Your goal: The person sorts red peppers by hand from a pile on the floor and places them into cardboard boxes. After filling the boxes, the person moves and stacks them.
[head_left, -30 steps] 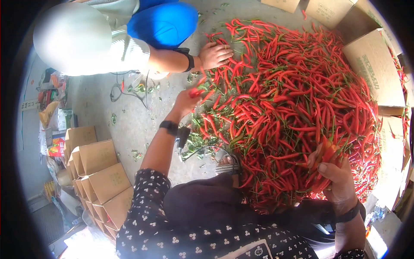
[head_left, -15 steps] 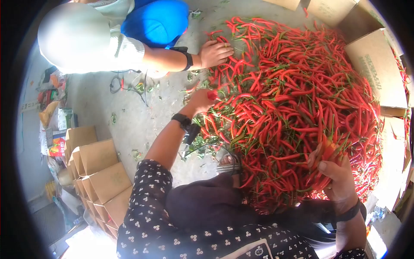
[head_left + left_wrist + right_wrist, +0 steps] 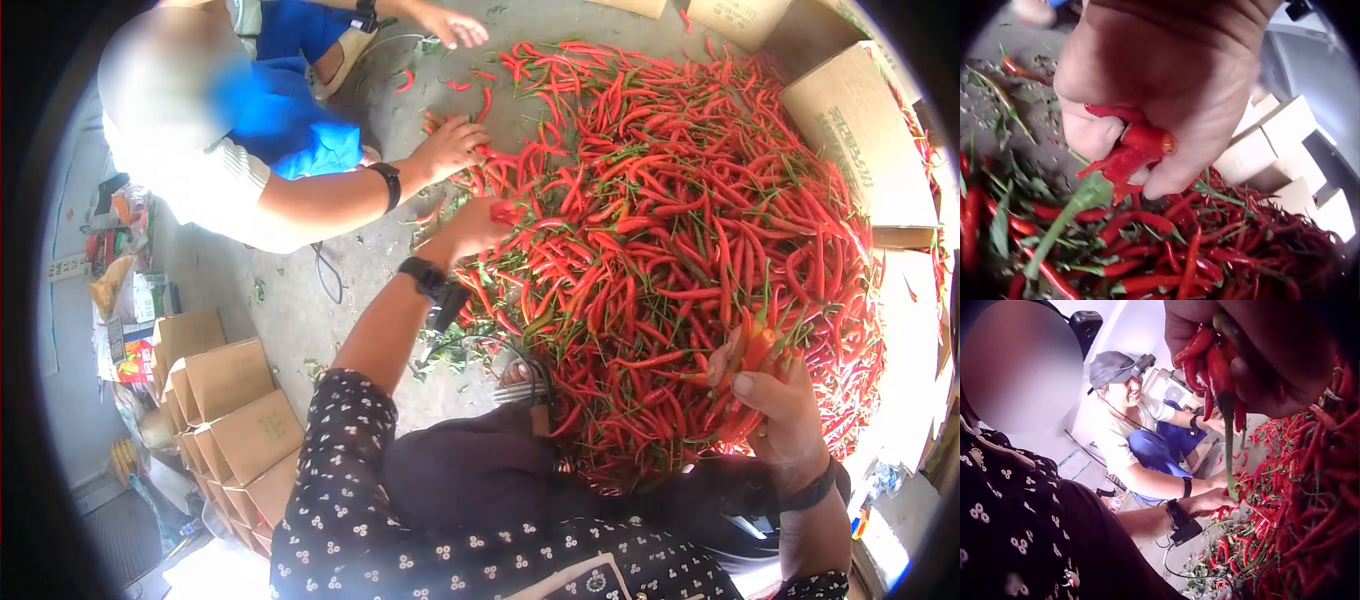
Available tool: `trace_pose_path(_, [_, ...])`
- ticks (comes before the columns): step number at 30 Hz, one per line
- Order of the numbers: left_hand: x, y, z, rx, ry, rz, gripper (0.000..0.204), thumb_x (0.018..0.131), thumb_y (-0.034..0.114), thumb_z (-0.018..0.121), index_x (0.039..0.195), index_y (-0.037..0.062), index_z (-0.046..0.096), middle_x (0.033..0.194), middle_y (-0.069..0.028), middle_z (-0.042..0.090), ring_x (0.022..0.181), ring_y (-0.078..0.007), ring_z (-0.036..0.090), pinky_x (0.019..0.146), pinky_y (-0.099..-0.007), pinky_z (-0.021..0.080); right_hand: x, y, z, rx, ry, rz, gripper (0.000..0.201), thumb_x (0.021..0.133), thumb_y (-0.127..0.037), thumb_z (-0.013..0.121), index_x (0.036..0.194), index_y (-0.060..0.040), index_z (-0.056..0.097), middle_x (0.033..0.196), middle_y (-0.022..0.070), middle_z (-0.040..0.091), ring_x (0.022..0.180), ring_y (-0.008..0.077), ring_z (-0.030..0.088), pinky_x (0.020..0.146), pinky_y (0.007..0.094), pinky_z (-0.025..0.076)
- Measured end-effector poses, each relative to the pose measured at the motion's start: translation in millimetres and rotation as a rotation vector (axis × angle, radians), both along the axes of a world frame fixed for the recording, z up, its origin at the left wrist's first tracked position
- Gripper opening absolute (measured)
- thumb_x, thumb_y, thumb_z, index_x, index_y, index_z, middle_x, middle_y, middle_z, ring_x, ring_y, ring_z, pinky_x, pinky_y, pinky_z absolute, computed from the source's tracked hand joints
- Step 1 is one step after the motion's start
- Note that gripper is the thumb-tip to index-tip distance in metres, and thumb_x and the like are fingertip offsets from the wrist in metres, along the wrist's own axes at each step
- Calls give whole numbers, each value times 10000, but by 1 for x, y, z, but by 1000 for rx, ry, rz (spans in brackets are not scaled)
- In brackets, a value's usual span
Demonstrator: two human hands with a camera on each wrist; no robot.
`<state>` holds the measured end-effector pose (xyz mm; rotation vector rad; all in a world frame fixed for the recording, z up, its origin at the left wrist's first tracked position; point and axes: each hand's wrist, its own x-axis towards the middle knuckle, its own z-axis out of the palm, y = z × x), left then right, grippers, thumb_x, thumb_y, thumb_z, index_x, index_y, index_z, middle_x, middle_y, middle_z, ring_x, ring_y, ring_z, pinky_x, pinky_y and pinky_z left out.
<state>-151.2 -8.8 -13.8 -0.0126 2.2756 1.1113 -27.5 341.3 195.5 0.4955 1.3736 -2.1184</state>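
Note:
Red chili peppers lie in a wide heap (image 3: 680, 230) on the floor in front of me. At the heap's left edge my left hand (image 3: 475, 228) grips several red chilies (image 3: 1147, 140), one with a broken end facing the left wrist view. A green stem (image 3: 1079, 203) hangs below those fingers. Over the heap's near right side, my right hand (image 3: 788, 410) holds a bunch of red and orange chilies (image 3: 762, 350) with their green stems pointing up in the head view. Part of that bunch is hidden behind the fingers and thumb.
Another person crouches across from me, one hand (image 3: 452, 148) at the heap's edge and the other (image 3: 450, 25) farther back. Cardboard boxes (image 3: 240, 385) are stacked at left. A cardboard box (image 3: 855, 140) borders the heap at right. Leaves and a cable (image 3: 325, 275) lie on the floor.
My left hand has moved right to the heap's edge, still gripping chilies. My right hand has stayed put. The other person's near hand has shifted left, and their other hand has come into view.

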Motion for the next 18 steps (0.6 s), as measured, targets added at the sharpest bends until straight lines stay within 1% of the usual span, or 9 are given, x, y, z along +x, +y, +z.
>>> trace_pose_path(1, [-1,12,-11,-77,92,-42,291,732,170,682,973,30,601,739,-69,620,697,-172,594,648,-337,480,-1,-2,2,6,2,-5,334,698,-37,664,1002,5,532,863,84,606,831,164,580,814,309,439])
trace_pose_path(2, [-1,20,-20,-74,94,-43,291,732,170,682,973,30,601,739,-69,620,697,-172,594,648,-337,480,0,-2,1,9,4,-6,334,698,-37,664,1002,5,532,863,84,606,831,164,580,814,309,439])
trace_pose_path(4, [-3,37,-25,-212,405,-264,324,707,176,684,1003,66,608,801,-122,631,760,-258,616,680,-374,483,-1,-2,-1,17,7,6,335,698,-29,662,1004,5,532,864,79,606,832,162,582,814,307,440])
trace_pose_path(5, [-5,42,-27,-274,406,-260,336,687,174,682,1004,87,613,849,-143,627,820,-316,602,704,-395,478,-1,-1,0,19,9,5,335,698,-29,662,1004,5,532,864,79,606,832,162,582,814,307,440])
trace_pose_path(9, [-13,52,-19,-444,304,-348,324,680,162,676,992,95,621,859,-139,631,838,-321,602,709,-403,478,1,4,0,9,0,-13,344,695,-17,666,1011,2,529,868,76,608,830,161,584,809,305,443])
trace_pose_path(11, [-10,47,-19,-493,445,-391,322,686,140,681,997,79,627,800,-115,640,763,-253,620,687,-362,484,3,6,0,12,1,-17,345,694,-15,666,1011,1,529,868,77,608,828,162,585,806,306,444])
trace_pose_path(12, [-8,41,-19,-493,445,-393,322,686,140,681,997,79,627,800,-115,640,763,-253,620,687,-362,484,3,7,0,13,-3,-21,342,694,-13,666,1008,1,531,866,78,609,826,164,585,803,305,445])
trace_pose_path(14, [-1,31,-16,-75,125,-83,316,700,112,682,1007,56,630,758,-65,646,695,-153,598,661,-305,479,4,10,2,16,-6,-29,340,693,-12,666,1005,1,532,864,80,610,825,166,586,800,304,446])
trace_pose_path(18, [25,36,-9,38,-72,-77,369,736,188,674,1076,68,594,880,-72,670,775,-177,635,703,-298,509,5,13,3,-20,19,-27,349,685,-3,668,1004,4,528,860,83,609,822,169,587,793,310,447])
